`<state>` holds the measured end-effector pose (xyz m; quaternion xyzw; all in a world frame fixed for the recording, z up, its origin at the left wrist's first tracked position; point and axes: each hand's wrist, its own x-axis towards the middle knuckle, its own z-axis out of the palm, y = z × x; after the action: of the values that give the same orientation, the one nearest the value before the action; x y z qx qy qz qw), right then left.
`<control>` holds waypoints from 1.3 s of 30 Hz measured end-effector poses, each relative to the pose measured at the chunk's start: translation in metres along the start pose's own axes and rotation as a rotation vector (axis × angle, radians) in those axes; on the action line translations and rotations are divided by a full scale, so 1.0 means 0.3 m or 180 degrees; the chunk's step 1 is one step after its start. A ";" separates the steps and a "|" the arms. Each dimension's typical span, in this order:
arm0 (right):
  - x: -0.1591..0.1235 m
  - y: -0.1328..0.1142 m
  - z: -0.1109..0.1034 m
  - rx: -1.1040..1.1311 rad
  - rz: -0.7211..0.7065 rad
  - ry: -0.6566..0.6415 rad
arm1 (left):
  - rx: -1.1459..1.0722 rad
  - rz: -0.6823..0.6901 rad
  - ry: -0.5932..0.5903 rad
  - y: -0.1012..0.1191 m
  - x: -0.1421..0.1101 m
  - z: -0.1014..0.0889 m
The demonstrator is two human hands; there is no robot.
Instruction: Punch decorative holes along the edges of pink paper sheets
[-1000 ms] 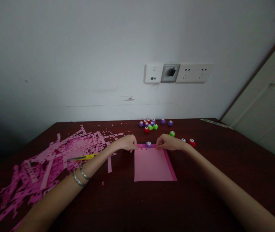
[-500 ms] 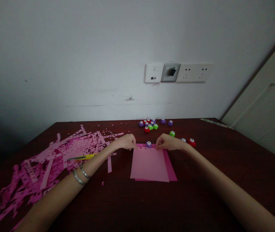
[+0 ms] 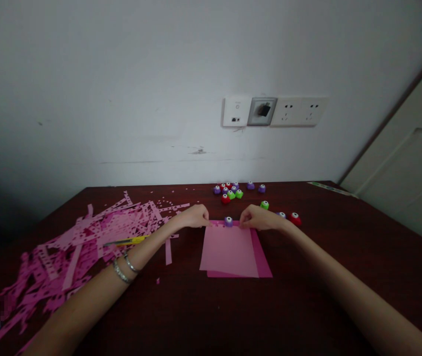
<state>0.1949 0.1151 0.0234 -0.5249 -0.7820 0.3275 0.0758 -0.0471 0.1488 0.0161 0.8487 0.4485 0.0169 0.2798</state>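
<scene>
A light pink sheet of paper (image 3: 228, 252) lies over a darker pink sheet (image 3: 264, 262), which shows along its right and lower edges. My left hand (image 3: 195, 216) pinches the far left corner of the light sheet. At the far right corner, the fingertips of my right hand (image 3: 257, 217) are closed on the same sheet. Between the hands, a purple craft punch (image 3: 228, 222) sits at the sheet's far edge. Small punched marks or bits show along that edge, too small to make out clearly.
Cut pink paper strips (image 3: 96, 237) are heaped on the left, with a yellow utility knife (image 3: 127, 241) on them. More punches stand at the back, including a red one (image 3: 225, 199), a green one (image 3: 265, 205) and a larger red one (image 3: 295, 219). A ruler-like strip (image 3: 331, 189) lies far right.
The near edge of the light pink sheet has shifted slightly away from me. Both hands stay almost in place at its far corners.
</scene>
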 end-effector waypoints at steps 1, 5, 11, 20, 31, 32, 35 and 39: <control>0.000 0.001 0.000 -0.0003 -0.0003 0.0013 | 0.0008 0.0000 0.0023 0.002 0.000 -0.001; 0.006 0.012 0.001 -0.0028 -0.0058 0.0110 | 0.0046 0.0008 0.0112 0.011 -0.004 -0.004; 0.019 0.032 0.007 -0.0030 -0.0098 0.0220 | 0.0083 0.0059 0.0191 0.007 -0.001 -0.003; 0.029 0.046 0.012 -0.0078 -0.0202 0.0301 | 0.0101 0.0010 0.0231 -0.007 0.008 -0.004; 0.028 -0.013 0.050 -0.0185 -0.0772 0.0707 | 0.0139 0.0087 0.0246 -0.005 0.005 -0.007; 0.029 -0.015 0.054 -0.0217 -0.0787 0.0715 | 0.0138 0.0076 0.0242 -0.004 0.004 -0.007; 0.033 -0.014 0.065 -0.0255 -0.0841 0.0684 | 0.0156 0.0045 0.0234 0.001 0.002 -0.010; 0.040 -0.001 0.072 -0.0211 -0.0879 0.0684 | 0.0188 0.0012 0.0195 0.006 -0.001 -0.012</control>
<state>0.1796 0.1161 0.0042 -0.4466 -0.8444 0.2301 0.1858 -0.0470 0.1494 0.0199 0.8565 0.4556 0.0301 0.2407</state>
